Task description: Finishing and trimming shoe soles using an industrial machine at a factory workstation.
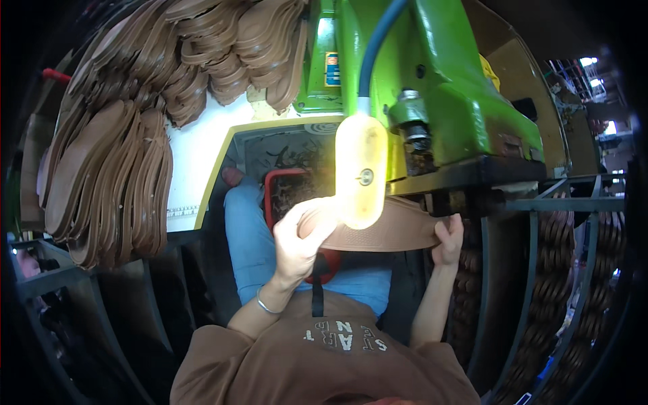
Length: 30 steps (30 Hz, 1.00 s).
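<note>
A brown shoe sole (395,237) lies crosswise between my hands, its far edge against the lower part of a green machine (439,101). My left hand (302,239) pinches its left end, with the thumb on top. At the other end, the fingers of my right hand (448,240) close on the sole's tip, close to the machine's dark metal parts. A yellow lamp (362,172) on a blue flexible neck hangs in front and hides part of the sole and the machine's working point.
Stacks of brown soles (101,175) cover the white table (189,155) at left. Below the machine, a red bin (273,181) holds brown trimmings. Metal racks (560,206) filled with soles stand at right, and dark rack bars (88,287) at left.
</note>
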Each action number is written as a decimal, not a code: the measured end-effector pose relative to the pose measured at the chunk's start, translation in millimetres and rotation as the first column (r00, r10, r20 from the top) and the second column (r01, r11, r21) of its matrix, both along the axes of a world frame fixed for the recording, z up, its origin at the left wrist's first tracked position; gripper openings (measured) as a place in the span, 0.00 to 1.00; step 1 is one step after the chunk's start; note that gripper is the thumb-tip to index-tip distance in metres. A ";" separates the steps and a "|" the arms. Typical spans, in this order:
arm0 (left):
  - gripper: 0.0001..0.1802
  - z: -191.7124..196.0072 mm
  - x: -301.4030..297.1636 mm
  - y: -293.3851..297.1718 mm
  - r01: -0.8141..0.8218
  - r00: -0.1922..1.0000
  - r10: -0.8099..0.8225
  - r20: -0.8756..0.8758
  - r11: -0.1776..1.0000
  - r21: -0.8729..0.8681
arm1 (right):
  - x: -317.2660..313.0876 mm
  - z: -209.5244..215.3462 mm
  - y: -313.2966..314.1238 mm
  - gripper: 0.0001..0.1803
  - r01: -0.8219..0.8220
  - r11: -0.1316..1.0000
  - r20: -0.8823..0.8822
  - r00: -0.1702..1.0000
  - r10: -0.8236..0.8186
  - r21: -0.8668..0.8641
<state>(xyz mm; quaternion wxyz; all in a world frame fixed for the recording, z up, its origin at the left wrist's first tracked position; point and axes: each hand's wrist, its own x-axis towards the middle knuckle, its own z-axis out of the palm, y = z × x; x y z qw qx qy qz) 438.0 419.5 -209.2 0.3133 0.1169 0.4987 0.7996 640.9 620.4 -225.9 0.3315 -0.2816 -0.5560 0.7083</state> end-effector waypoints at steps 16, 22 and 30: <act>0.09 -29.8 20.6 57.5 0.114 0.932 -0.125 -0.339 0.992 -0.054 | 51.5 -22.9 -37.2 0.11 0.310 0.933 -0.100 0.938 -0.331 -0.183; 0.05 -22.6 12.9 30.7 0.040 0.984 -0.038 -0.176 0.999 0.006 | 22.8 5.5 -3.7 0.11 0.245 0.960 -0.063 0.965 -0.255 -0.137; 0.11 5.5 -22.8 -1.5 0.108 0.973 -0.129 -0.191 0.987 -0.116 | -35.2 30.3 1.7 0.13 0.142 0.982 -0.090 0.984 -0.153 -0.124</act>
